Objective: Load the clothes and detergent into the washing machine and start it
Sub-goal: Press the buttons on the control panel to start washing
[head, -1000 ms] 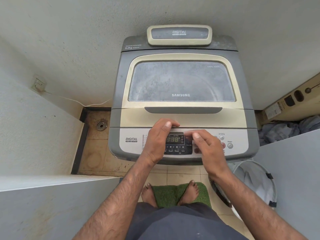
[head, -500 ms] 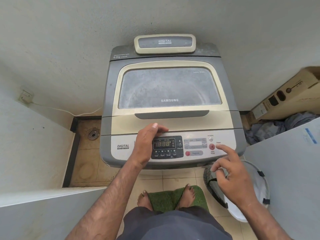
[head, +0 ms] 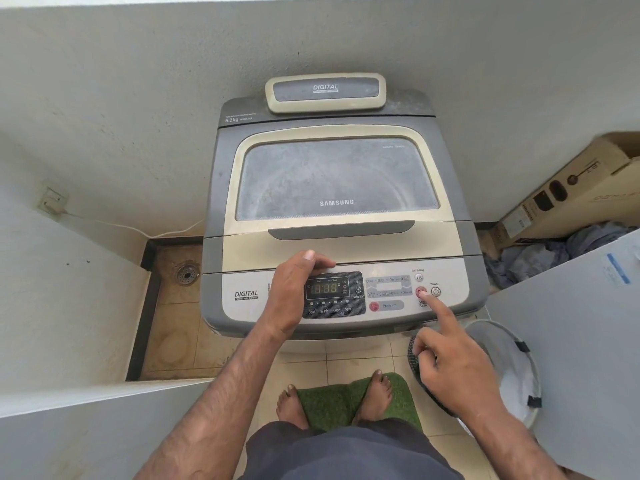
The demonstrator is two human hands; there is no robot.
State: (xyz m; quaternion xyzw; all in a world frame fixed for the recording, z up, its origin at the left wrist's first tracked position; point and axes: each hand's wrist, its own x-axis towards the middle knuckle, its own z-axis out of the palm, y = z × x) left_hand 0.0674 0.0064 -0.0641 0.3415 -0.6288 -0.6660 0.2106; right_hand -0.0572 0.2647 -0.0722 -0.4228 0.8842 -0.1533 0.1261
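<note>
A grey and beige top-loading washing machine (head: 242, 188) stands against the wall with its lid (head: 337, 178) down. The dusty window hides what is inside. The front control panel (head: 388, 304) has a lit green display (head: 323, 288). My left hand (head: 294, 289) rests flat on the panel beside the display, holding nothing. My right hand (head: 450, 358) has its index finger stretched out, the tip on the red start/pause button (head: 419, 291); the other fingers are curled.
A laundry basket (head: 512, 372) stands on the floor at the right of the machine. A cardboard box (head: 571, 192) and a heap of blue-grey cloth (head: 540, 254) lie at the back right. A floor drain (head: 187, 273) is on the left. My feet stand on a green mat (head: 332, 400).
My right index finger moved forward and left from beside the power button onto the red start/pause button. My left hand stayed on the panel.
</note>
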